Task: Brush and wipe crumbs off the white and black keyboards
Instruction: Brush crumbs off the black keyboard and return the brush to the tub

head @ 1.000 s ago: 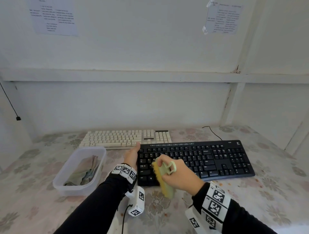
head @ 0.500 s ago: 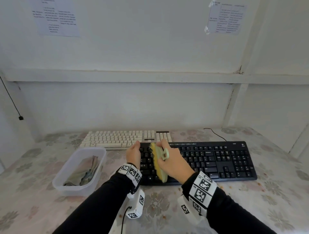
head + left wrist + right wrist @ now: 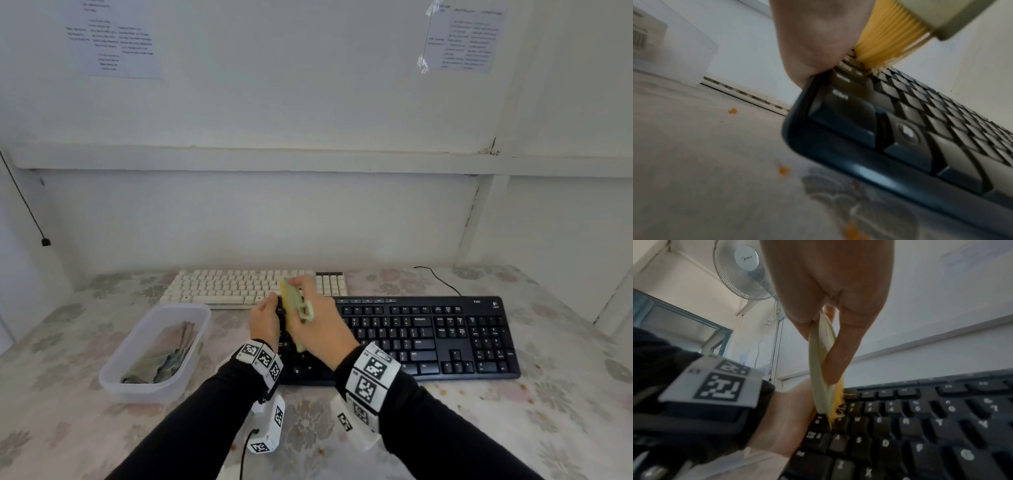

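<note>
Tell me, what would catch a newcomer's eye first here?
The right hand gripping a yellow-bristled brush against the left end of the black keyboard, which the left hand steadies at its edge. Behind lies a white keyboard; left, a clear tub holding a cloth.
</note>
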Motion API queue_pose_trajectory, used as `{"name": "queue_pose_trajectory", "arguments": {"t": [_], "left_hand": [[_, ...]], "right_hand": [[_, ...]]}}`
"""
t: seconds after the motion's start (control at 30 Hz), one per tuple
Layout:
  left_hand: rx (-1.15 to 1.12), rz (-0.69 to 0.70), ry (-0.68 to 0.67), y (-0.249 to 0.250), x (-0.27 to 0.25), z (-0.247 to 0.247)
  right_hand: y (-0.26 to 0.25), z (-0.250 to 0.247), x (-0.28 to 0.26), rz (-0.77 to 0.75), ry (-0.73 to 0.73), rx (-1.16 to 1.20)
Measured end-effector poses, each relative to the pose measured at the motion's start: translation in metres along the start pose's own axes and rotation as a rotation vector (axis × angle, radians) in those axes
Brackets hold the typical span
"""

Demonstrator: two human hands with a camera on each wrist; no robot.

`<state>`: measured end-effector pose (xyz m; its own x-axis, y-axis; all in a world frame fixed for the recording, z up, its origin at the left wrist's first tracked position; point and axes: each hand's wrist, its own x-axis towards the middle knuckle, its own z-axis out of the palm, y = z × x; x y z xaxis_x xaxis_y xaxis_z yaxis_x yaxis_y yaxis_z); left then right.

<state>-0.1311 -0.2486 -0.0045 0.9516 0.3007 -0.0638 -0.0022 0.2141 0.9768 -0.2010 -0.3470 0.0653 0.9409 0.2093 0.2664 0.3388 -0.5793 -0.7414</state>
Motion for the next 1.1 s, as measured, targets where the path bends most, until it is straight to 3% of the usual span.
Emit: {"name": "queue_pose_trajectory", "arguments": {"t": [0.23, 0.37, 0.43, 0.57, 0.77, 0.93, 1.0, 1.1], "left_hand": [[0.001, -0.011, 0.031, -0.002, 0.002, 0.002], [0.021, 0.045, 0.001, -0.001, 0.002, 0.001], [0.040, 0.047, 0.005, -0.001, 0.000, 0.001], [0.020, -0.007, 0.031, 0.003, -0.005, 0.003], [-0.003, 0.008, 0.060, -0.001, -0.002, 0.004], [-0.010, 0.004, 0.074, 0.001, -0.004, 0.007], [0.001, 0.029, 0.073, 0.005, -0.010, 0.009], [-0.029, 0.037, 0.060, 0.009, -0.014, 0.011]], "right_hand": [[0.009, -0.006, -0.020, 0.106, -0.197, -0.141], [0.005, -0.017, -0.006, -0.092, -0.040, -0.233], [0.006, -0.022, 0.002, -0.147, -0.062, -0.221], [0.017, -0.045, 0.005, -0.080, -0.070, -0.252], [0.054, -0.115, -0.009, 0.140, -0.024, -0.344], [0.082, -0.167, -0.021, 0.300, 0.028, -0.557], [0.080, -0.172, -0.025, 0.304, 0.032, -0.626], [0.054, -0.155, -0.026, 0.194, 0.020, -0.573]]}}
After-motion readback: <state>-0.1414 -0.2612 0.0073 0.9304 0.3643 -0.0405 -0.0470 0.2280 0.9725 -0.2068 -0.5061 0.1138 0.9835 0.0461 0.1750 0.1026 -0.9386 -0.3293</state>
